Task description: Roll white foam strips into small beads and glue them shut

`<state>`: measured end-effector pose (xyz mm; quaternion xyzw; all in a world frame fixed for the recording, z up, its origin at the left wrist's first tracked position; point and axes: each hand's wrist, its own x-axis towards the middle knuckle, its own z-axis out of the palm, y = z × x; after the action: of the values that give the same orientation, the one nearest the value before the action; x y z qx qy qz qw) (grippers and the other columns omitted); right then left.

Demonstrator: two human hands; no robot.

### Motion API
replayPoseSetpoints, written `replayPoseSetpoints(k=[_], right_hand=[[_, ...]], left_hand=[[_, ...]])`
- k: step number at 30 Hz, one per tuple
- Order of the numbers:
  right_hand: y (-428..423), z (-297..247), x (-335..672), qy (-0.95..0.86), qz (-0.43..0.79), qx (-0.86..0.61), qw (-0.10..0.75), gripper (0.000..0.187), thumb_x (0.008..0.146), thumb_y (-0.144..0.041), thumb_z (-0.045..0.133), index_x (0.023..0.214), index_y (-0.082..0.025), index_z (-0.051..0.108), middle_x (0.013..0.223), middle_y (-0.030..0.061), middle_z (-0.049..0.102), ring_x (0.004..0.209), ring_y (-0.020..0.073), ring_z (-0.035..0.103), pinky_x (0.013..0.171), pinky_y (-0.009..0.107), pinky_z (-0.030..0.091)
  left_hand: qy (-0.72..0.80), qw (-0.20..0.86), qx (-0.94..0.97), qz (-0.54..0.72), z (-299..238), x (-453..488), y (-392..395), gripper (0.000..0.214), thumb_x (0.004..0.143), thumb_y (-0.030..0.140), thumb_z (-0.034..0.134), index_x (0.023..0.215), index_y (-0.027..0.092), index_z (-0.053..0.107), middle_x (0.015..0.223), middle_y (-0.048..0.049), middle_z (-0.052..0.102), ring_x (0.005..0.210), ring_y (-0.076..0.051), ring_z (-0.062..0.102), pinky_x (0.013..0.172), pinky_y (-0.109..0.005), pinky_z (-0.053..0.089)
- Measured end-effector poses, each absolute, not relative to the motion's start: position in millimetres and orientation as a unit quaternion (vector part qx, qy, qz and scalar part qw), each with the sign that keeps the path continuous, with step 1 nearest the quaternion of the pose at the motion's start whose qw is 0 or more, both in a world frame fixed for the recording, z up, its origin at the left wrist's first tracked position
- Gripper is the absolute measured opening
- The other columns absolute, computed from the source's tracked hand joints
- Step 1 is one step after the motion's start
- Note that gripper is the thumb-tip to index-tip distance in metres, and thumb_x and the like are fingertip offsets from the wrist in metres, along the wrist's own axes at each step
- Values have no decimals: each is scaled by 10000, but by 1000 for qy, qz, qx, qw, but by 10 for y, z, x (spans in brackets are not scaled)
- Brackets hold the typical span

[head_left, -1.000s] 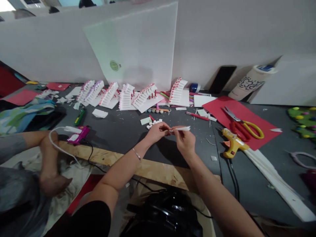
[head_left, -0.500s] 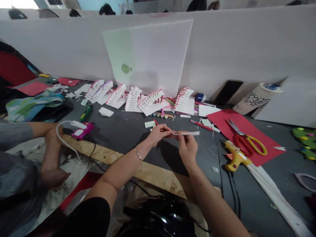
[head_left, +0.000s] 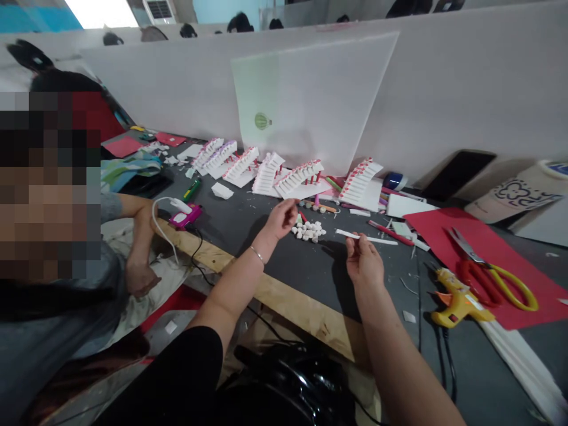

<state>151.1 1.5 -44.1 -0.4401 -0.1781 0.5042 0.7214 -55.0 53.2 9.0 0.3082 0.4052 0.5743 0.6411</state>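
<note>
My right hand (head_left: 364, 264) is over the dark grey table (head_left: 248, 225), its fingers pinched on a thin white paper strip (head_left: 377, 239) that points to the right. My left hand (head_left: 281, 216) is raised further left, fingers curled together as in a pinch; what is in them I cannot make out. It hovers beside a small pile of white pellets (head_left: 308, 231) and just in front of a row of white paper stair models with red trim (head_left: 284, 176).
A yellow glue gun (head_left: 457, 303) and red-and-yellow scissors (head_left: 492, 276) lie on a red sheet (head_left: 444, 228) to the right. A pink glue gun (head_left: 184, 216) lies left, by another person's arm (head_left: 142, 236). A white panel (head_left: 310, 100) leans on the wall. A black bag (head_left: 288, 384) is below the wooden edge (head_left: 284, 299).
My hands have come apart: the left let go of the strip and moved up and left, the right keeps the strip. The view has swung left, showing the person beside me.
</note>
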Motion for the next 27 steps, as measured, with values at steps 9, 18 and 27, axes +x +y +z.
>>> replayPoseSetpoints(k=[9, 18, 27], right_hand=[[-79, -264, 1490, -204, 426, -465, 748, 421, 603, -510, 822, 730, -187, 584, 701, -42, 689, 632, 92, 682, 562, 183, 554], [-110, -220, 1471, -258, 377, -504, 733, 359, 698, -517, 750, 763, -199, 596, 742, -9, 711, 698, 143, 694, 632, 273, 570], [-255, -191, 1312, -362, 378, -507, 685, 300, 765, -483, 716, 808, -191, 660, 743, -6, 727, 659, 144, 686, 665, 305, 585]], left_hand=[[411, 557, 561, 454, -141, 47, 221, 226, 841, 330, 642, 963, 141, 667, 744, 0, 654, 500, -77, 595, 403, -175, 395], [419, 656, 523, 348, -155, 46, 216, 242, 798, 328, 725, 862, 123, 615, 822, -94, 748, 593, -157, 706, 424, -188, 468], [481, 603, 495, 400, -158, 117, 226, 125, 796, 130, 700, 732, 136, 592, 608, 3, 688, 535, -117, 674, 502, -193, 527]])
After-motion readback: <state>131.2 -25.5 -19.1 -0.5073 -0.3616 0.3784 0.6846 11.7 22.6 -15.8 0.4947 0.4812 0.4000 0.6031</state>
